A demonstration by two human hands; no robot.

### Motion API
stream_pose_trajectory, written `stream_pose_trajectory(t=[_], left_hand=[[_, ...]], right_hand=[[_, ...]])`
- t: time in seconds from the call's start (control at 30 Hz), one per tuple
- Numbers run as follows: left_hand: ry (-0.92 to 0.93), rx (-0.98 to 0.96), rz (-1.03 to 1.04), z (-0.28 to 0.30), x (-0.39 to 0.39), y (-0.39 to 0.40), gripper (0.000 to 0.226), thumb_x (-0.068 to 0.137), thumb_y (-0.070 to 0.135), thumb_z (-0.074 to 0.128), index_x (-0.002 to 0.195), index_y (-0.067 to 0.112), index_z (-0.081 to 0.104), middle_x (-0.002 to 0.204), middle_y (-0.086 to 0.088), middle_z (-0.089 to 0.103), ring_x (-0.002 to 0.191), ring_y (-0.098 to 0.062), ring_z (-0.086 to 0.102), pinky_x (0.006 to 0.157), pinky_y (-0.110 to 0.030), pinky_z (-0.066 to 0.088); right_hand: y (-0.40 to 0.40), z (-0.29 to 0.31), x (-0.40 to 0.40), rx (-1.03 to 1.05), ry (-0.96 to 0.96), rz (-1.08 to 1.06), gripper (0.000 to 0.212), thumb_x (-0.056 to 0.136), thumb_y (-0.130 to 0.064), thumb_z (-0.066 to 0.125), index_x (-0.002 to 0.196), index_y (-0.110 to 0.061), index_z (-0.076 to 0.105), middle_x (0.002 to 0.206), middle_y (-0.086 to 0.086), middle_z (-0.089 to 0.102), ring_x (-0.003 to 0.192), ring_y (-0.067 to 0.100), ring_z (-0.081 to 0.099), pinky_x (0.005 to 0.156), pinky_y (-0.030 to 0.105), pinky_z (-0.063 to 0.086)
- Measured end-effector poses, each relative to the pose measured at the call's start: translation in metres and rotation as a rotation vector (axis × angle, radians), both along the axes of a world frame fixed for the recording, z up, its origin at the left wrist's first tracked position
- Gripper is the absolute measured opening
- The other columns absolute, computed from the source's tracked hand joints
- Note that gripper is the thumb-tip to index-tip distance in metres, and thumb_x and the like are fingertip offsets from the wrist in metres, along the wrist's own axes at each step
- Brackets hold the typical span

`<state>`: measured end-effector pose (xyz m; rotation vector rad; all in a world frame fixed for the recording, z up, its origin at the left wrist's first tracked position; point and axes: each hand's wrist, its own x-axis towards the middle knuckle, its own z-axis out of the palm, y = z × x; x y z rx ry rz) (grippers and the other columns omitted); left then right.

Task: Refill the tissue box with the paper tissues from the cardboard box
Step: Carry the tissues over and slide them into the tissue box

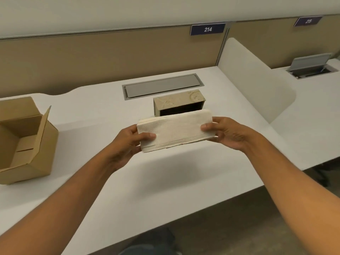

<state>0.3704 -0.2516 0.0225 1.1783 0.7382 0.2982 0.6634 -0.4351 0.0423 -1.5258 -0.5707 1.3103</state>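
Left hand [128, 142] and right hand [226, 132] grasp the tissue stack [174, 130] by its ends, long axis parallel to the tissue box [179, 102] opening just beyond.

A white desk [184, 181] fills the centre, a closed grey cable hatch [161, 86] at twelve o'clock before a tan partition [92, 61] labelled 214 [207, 29], a white divider [253, 85] at two o'clock, dark floor [239, 227] at five.
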Motion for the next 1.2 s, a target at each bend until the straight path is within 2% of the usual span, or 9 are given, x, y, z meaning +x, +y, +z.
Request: stream_pose_trajectory(t=[0.07,0.2,0.33,0.5,0.6,0.73,0.87,1.03,1.2], left_hand=[[-0.012,0.069,-0.045,-0.010,0.009,0.012,0.065,0.079,0.010,0.089,0.140,0.016,0.067,0.134,-0.005,0.077,0.126,-0.026,0.071,0.097,-0.035,0.062],[0.016,0.197,-0.097,-0.029,0.030,0.033,0.077,0.073,0.007,0.095,0.141,0.020,0.062,0.134,-0.001,0.076,0.122,-0.020,0.073,0.099,-0.031,0.060],[0.095,0.296,-0.138,-0.056,0.051,0.045,0.081,0.063,0.017,0.102,0.134,0.027,0.062,0.130,0.006,0.077,0.118,-0.013,0.074,0.089,-0.025,0.062],[0.190,0.480,-0.133,-0.093,0.070,0.036,0.077,0.069,0.007,0.098,0.129,0.028,0.054,0.125,0.008,0.072,0.111,-0.012,0.072,0.084,-0.018,0.059],[0.188,0.592,-0.133,-0.110,0.075,0.016,0.073,0.073,0.014,0.097,0.127,0.033,0.051,0.126,0.013,0.070,0.115,-0.004,0.068,0.091,-0.008,0.053],[0.165,0.619,-0.117,-0.125,0.084,-0.016,0.069,0.076,0.024,0.096,0.123,0.046,0.050,0.123,0.027,0.067,0.120,0.001,0.065,0.098,-0.005,0.048],[0.210,0.627,-0.123,-0.136,0.098,-0.033,0.076,0.076,0.022,0.096,0.131,0.039,0.048,0.130,0.024,0.064,0.122,0.003,0.062,0.100,-0.005,0.046],[0.275,0.608,-0.109,-0.144,0.103,-0.044,0.099,0.074,0.019,0.096,0.152,0.036,0.038,0.136,0.014,0.061,0.123,0.008,0.059,0.096,-0.001,0.044],[0.303,0.661,-0.054,-0.149,0.099,-0.054,0.098,0.071,0.024,0.099,0.152,0.031,0.043,0.136,0.021,0.059,0.125,0.011,0.057,0.100,0.001,0.041]], right_hand=[[0.004,-0.007,0.016,0.012,-0.026,0.064,0.059,0.079,-0.011,0.084,0.136,-0.012,0.069,0.134,0.007,0.074,0.130,0.025,0.067,0.111,0.040,0.051],[0.015,-0.021,0.042,0.003,-0.048,0.152,0.073,0.084,0.004,0.082,0.148,-0.018,0.057,0.140,0.004,0.071,0.132,0.020,0.066,0.111,0.037,0.050],[0.025,-0.040,0.063,-0.049,-0.157,0.134,0.082,0.078,0.010,0.085,0.148,-0.020,0.056,0.137,-0.002,0.073,0.126,0.015,0.069,0.107,0.034,0.053],[0.025,-0.074,0.067,-0.074,-0.357,0.111,0.082,0.071,0.014,0.089,0.140,-0.019,0.059,0.131,-0.006,0.074,0.121,0.006,0.069,0.092,0.023,0.060],[0.010,-0.099,0.073,-0.078,-0.436,0.117,0.078,0.071,0.008,0.091,0.136,-0.023,0.060,0.126,-0.011,0.074,0.118,0.005,0.070,0.089,0.019,0.060],[-0.014,-0.119,0.092,-0.103,-0.473,0.145,0.074,0.069,-0.006,0.096,0.127,-0.038,0.063,0.126,-0.013,0.074,0.113,0.013,0.073,0.094,0.026,0.062],[-0.025,-0.132,0.105,-0.117,-0.525,0.199,0.069,0.070,-0.008,0.096,0.120,-0.042,0.062,0.122,-0.015,0.075,0.112,0.008,0.072,0.092,0.027,0.062],[-0.026,-0.149,0.117,-0.088,-0.538,0.274,0.077,0.068,-0.009,0.098,0.129,-0.035,0.058,0.122,-0.026,0.071,0.112,-0.005,0.066,0.083,0.016,0.058],[-0.027,-0.155,0.128,-0.039,-0.573,0.389,0.101,0.061,-0.024,0.103,0.144,-0.041,0.048,0.135,-0.027,0.063,0.127,0.001,0.058,0.099,0.030,0.054]])
